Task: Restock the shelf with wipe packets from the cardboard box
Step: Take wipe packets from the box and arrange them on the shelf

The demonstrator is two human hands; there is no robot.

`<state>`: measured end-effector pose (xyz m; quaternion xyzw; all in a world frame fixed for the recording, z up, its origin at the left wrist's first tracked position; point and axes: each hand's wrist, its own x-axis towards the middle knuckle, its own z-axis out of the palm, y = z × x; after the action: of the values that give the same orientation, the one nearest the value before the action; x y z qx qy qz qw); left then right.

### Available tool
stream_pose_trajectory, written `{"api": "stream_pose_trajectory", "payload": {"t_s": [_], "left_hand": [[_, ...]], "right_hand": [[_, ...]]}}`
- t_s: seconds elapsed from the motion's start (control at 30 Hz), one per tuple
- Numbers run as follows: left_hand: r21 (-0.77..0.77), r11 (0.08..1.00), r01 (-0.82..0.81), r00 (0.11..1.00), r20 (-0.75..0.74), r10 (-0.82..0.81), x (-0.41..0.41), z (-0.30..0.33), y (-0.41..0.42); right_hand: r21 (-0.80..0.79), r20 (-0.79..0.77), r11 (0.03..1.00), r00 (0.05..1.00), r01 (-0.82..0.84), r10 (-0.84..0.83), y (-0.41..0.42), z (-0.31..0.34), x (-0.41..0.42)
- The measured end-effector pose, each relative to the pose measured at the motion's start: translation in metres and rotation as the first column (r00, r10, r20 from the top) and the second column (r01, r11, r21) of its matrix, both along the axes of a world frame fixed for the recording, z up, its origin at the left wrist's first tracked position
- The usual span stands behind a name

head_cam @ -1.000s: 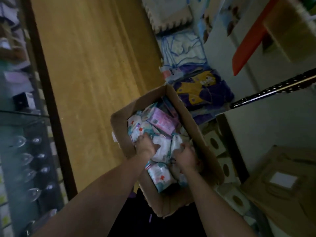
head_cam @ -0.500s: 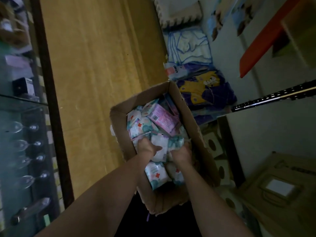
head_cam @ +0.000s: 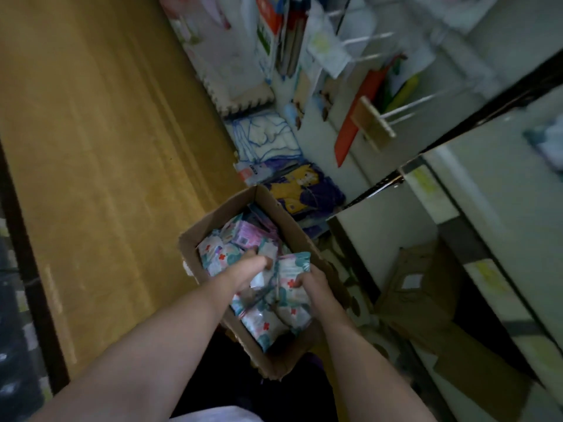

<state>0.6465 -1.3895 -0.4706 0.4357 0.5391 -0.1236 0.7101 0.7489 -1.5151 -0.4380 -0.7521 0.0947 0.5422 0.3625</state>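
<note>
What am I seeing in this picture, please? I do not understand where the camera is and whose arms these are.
The camera sits on a person's head and looks down, so the two bare arms belong to the person who wears it. There is no machine here. Both hands reach into an open cardboard box full of wipe packets. The right hand grips one white and teal packet and lifts its top edge above the others. The left hand is among the packets beside it; the picture is too dark and blurred to tell if it holds one. The box stands on the floor. To the right are pale shelves with other goods.
</note>
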Motion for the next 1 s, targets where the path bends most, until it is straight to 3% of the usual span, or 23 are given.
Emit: {"api": "stream_pose_trajectory", "payload": {"t_s": [0.23, 0.37, 0.57, 0.73, 0.8, 0.9, 1.0], "left_hand": [[0.017, 0.98, 0.199, 0.973, 0.113, -0.199, 0.018, 0.07, 0.021], [-0.07, 0.944, 0.323, 0.929, 0.211, -0.303, 0.033, 0.112, 0.024], [0.002, 0.941, 0.338, 0.878, 0.358, -0.316, 0.066, 0.185, 0.007], [-0.044, 0.943, 0.329, 0.839, 0.473, -0.27, 0.104, 0.22, -0.013], [0.024, 0.925, 0.379, 0.798, 0.497, -0.34, 0.118, 0.237, -0.03], [0.197, 0.927, 0.319, 0.75, 0.546, -0.374, 0.14, 0.266, -0.054], [0.185, 0.931, 0.313, 0.748, 0.556, -0.362, 0.163, 0.288, -0.075]], "right_hand": [[0.167, 0.176, 0.975, 0.969, 0.146, -0.175, -0.009, 0.07, -0.009], [0.241, 0.253, 0.935, 0.913, 0.261, -0.32, -0.029, 0.113, -0.005], [0.324, 0.34, 0.879, 0.824, 0.349, -0.452, -0.062, 0.161, -0.005], [0.42, 0.379, 0.779, 0.69, 0.465, -0.616, -0.095, 0.192, 0.005], [0.459, 0.378, 0.731, 0.634, 0.504, -0.675, -0.109, 0.206, 0.012], [0.528, 0.38, 0.645, 0.526, 0.552, -0.761, -0.127, 0.229, 0.029], [0.621, 0.343, 0.532, 0.41, 0.576, -0.845, -0.147, 0.25, 0.048]]}}
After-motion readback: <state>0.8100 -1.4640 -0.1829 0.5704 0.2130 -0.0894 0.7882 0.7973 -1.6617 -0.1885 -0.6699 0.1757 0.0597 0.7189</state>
